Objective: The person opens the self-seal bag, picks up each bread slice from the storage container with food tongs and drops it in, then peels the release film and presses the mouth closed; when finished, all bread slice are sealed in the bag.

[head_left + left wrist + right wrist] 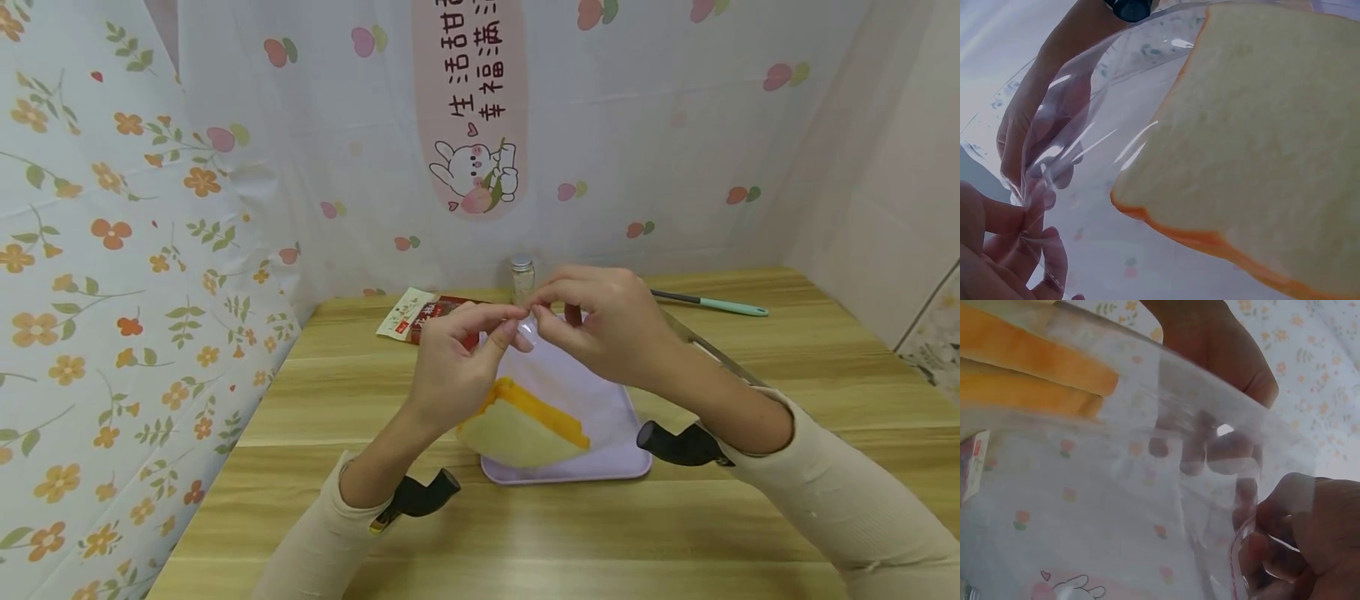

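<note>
A clear plastic bag (1104, 125) with bread slices (517, 433) inside hangs from both hands above a lavender tray (570, 475). My left hand (459, 367) pinches the bag's top edge between thumb and fingertips. Close beside it, my right hand (603, 321) pinches the same edge, the fingertips of both hands nearly meeting. A thin pinkish line (1234, 562) runs along the bag's mouth in the right wrist view. The left wrist view shows the pale face and orange crust of one slice (1254, 131); two crust edges (1041, 375) appear in the right wrist view.
Behind the hands stand a small lidded jar (522, 279) and a red-and-white packet (405, 318). A mint-handled utensil (731, 307) lies at the back right. Partly hidden by the right forearm is a long metal-edged item (712, 348). Printed curtains (337, 142) enclose the wooden table (330, 417).
</note>
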Motion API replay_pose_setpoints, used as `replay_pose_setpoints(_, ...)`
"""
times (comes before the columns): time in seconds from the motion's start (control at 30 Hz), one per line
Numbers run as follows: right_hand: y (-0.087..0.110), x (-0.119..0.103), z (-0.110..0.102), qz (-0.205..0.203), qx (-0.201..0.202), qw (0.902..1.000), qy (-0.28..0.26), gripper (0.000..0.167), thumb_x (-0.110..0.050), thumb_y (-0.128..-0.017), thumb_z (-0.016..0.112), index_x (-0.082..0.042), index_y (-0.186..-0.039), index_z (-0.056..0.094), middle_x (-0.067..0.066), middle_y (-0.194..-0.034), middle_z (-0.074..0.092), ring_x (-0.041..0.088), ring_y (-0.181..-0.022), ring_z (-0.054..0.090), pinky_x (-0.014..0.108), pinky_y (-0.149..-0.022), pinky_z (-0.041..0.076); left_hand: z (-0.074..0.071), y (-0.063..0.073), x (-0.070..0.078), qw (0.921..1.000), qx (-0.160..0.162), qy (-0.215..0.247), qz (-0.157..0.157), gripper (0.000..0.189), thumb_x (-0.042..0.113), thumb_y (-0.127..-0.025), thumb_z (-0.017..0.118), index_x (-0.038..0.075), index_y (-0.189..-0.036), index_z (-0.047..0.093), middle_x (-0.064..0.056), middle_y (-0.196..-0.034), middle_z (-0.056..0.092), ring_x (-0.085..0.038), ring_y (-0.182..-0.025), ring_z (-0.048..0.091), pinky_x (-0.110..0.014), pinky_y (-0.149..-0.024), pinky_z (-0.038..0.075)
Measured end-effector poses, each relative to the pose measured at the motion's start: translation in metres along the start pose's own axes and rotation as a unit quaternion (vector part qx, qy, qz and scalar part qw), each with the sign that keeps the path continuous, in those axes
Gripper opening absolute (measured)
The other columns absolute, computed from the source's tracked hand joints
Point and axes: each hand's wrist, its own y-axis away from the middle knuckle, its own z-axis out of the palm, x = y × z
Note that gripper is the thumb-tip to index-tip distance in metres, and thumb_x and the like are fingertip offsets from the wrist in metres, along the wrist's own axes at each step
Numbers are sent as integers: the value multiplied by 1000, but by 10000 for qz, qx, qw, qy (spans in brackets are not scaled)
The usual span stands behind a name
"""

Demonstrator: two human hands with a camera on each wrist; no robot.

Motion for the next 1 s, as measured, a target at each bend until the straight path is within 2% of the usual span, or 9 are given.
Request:
replay_pose_setpoints(0.17,1,3,-2,-65,61,10000,-5,12,1,-82,68,-5,-86,77,0,-76,69,6,-56,49,21,-49,41,-1,1,2,9996,-78,-266,70,17,-1,-95,62,-2,-106,75,-3,-75,73,-16,-73,52,-28,-62,36)
replay_pose_setpoints(0.27,2,6,-2,-110,140,9997,-152,13,4,-79,69,-5,-86,77,-1,-75,69,5,-55,49,20,-50,41,0,1,2,9994,-94,-306,95,18,0,-95,62,-2,-109,75,-2,-76,74,-16,-71,50,-28,-60,34)
replay_pose_setpoints(0.5,4,6,-5,-28,188,9996,-223,8,-2,-80,74,-5,-86,78,-3,-77,69,3,-53,47,16,-48,37,1,0,4,9991,-86,-403,87,20,0,-96,62,0,-112,74,0,-76,74,-15,-68,47,-28,-57,31)
replay_pose_setpoints(0.67,2,2,-6,-117,236,9994,209,7,-3,-78,77,-4,-85,79,0,-76,70,4,-51,46,19,-45,35,0,-1,4,9984,-110,-525,180,22,0,-95,62,0,-114,74,0,-76,74,-15,-65,43,-28,-54,29)
replay_pose_setpoints(0.83,2,-2,-6,-401,298,9949,880,6,-8,-79,76,-5,-83,79,0,-75,70,5,-46,41,20,-41,30,0,-1,5,9979,-185,-564,252,21,-1,-94,63,-2,-113,74,1,-75,74,-14,-65,42,-27,-53,26)
replay_pose_setpoints(1.0,2,-8,-5,-698,425,9873,1364,5,-6,-77,76,-3,-80,78,3,-74,69,12,-46,51,23,-40,36,2,-1,6,9976,-242,-556,335,21,-1,-93,64,-4,-112,73,1,-75,74,-12,-67,46,-27,-53,29)
